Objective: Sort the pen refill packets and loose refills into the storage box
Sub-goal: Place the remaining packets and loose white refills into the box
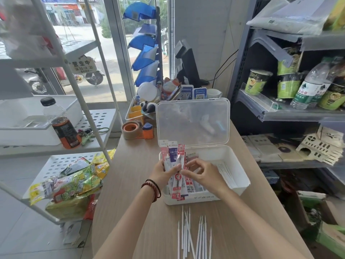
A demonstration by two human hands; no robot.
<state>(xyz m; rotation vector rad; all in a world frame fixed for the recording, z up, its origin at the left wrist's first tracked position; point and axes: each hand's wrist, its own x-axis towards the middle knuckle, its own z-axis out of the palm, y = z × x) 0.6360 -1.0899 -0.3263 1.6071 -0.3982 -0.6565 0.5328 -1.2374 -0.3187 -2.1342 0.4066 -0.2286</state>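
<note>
A white storage box (240, 181) stands on the wooden table with its clear lid (194, 122) raised at the back. My left hand (164, 173) grips a fan of red, purple and white refill packets (173, 153) upright over the box's left end. My right hand (203, 173) pinches the lower part of a red packet in that bunch. More packets (190, 186) lie inside the box on the left. White loose refills (226, 171) lie inside on the right. Several loose white refills (194, 236) are scattered on the table in front of the box.
A tape roll (130, 130) and an orange dispenser (148, 131) sit behind the box on the left, with desk clutter and a payment terminal (188, 66) beyond. A white rack (74, 94) with a bottle and snack bags stands left. Grey shelves (280, 113) with goods stand right.
</note>
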